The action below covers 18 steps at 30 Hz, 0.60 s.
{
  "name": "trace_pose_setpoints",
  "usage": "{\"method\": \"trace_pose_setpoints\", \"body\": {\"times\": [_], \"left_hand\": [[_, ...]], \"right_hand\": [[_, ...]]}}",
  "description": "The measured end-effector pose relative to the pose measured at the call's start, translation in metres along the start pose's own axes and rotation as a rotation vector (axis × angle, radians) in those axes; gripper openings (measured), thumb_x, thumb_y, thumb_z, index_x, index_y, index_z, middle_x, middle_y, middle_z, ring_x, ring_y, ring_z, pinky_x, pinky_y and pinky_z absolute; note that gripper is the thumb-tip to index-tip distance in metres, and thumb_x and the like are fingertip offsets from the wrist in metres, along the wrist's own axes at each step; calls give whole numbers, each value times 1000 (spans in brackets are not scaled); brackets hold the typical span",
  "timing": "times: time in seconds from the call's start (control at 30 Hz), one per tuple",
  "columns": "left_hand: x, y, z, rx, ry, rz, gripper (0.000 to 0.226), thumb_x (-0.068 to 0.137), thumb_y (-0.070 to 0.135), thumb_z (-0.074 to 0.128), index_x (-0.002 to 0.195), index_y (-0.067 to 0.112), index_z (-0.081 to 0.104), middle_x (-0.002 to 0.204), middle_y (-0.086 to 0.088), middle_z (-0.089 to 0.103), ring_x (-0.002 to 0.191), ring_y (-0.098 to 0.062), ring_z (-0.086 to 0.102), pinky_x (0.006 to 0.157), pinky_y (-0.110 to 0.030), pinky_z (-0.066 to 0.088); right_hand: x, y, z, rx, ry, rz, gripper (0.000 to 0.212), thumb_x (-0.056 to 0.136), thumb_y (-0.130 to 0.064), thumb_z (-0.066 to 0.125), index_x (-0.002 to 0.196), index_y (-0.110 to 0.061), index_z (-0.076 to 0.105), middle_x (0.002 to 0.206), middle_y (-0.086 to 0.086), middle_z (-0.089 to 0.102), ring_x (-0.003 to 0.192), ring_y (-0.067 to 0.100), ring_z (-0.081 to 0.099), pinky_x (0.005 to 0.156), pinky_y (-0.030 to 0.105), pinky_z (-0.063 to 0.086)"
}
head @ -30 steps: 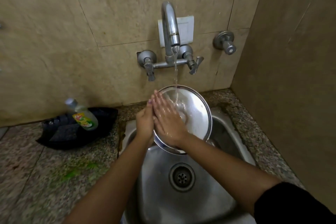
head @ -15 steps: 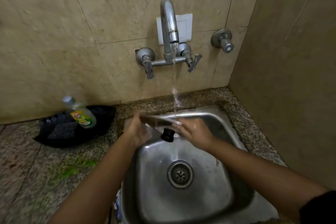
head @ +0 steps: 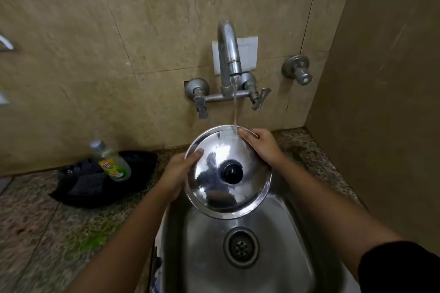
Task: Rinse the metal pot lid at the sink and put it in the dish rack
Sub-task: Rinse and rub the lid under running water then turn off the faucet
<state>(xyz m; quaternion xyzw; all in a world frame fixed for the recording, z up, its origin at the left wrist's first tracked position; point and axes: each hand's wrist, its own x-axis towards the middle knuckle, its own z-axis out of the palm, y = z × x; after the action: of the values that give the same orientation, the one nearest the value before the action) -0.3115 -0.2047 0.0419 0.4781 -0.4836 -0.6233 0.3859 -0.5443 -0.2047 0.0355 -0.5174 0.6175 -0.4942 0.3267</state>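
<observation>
The round metal pot lid (head: 214, 192) with a black knob in its middle is held tilted over the steel sink (head: 297, 245), its top side facing me. My left hand (head: 177, 173) grips the lid's left rim. My right hand (head: 262, 145) holds the upper right rim. Water runs from the tap (head: 228, 54) and lands on the lid's top edge beside my right fingers. No dish rack is in view.
A dish soap bottle (head: 112, 162) lies on a black tray (head: 78, 188) on the granite counter (head: 35, 233) left of the sink. A green smear marks the counter. A second valve (head: 297, 70) sticks out of the tiled wall; a side wall rises at right.
The lid has been flipped over: a second ago its hollow underside faced me with my right palm rubbing it, then it lay edge-on, and now the knob side faces me.
</observation>
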Motion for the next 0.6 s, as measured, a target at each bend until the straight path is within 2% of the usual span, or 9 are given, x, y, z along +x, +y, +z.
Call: {"method": "trace_pose_setpoints", "body": {"times": [0.03,0.1,0.17,0.27,0.33,0.4,0.47,0.53,0.6], "left_hand": [[0,3,5,11,18,27,18,88,23,63,89,7,73,80,-10,75,74,-24,69,69,-32,56],[-3,10,17,50,40,82,21,87,24,64,84,4,71,78,-13,73,70,-24,67,68,-34,54],[-4,14,28,114,45,128,25,86,26,65,80,3,70,74,-16,66,67,-24,60,65,-35,48],[-7,19,36,170,27,178,20,85,25,67,77,7,72,72,-12,66,68,-19,57,64,-32,44],[-10,19,32,133,47,184,18,85,21,67,75,7,72,72,-10,68,67,-19,61,67,-33,47],[-16,18,26,57,101,154,18,87,21,65,76,7,71,71,-10,67,66,-20,61,66,-33,48],[-18,17,22,43,98,128,17,88,23,64,82,8,71,74,-11,69,69,-22,64,66,-31,51],[-19,23,23,117,-44,92,11,86,17,65,86,8,71,78,-8,74,75,-23,69,66,-30,54],[-15,29,24,146,-146,83,14,84,13,66,89,0,72,82,-14,74,76,-27,69,69,-33,55]], "right_hand": [[1,-1,0,-133,31,-41,63,78,-67,56,66,-5,57,62,-1,58,58,13,52,57,34,41],[0,-14,1,-421,69,-159,54,81,-68,48,76,-16,60,71,-3,63,65,14,57,60,35,44],[-2,-34,10,-574,-37,-415,40,89,-55,49,85,-17,59,82,-2,61,73,15,55,65,33,44],[0,-52,18,-731,-221,-802,28,95,-37,48,90,-12,59,86,5,61,77,17,53,66,29,38],[6,-47,9,-643,-252,-730,27,95,-36,51,94,-11,62,86,2,62,77,12,52,66,23,33],[5,-39,-4,-400,-171,-463,25,93,-37,55,89,-15,64,78,-3,62,71,10,54,65,26,39],[5,-32,-8,-292,-63,-316,23,91,-43,55,80,-24,61,69,-10,58,65,7,54,63,29,41],[1,-38,-3,-406,-115,-358,22,89,-50,54,78,-32,58,68,-11,58,63,4,54,61,26,40],[-2,-50,4,-558,-234,-484,24,87,-51,57,74,-31,57,65,-13,56,58,4,52,58,24,38]]}}
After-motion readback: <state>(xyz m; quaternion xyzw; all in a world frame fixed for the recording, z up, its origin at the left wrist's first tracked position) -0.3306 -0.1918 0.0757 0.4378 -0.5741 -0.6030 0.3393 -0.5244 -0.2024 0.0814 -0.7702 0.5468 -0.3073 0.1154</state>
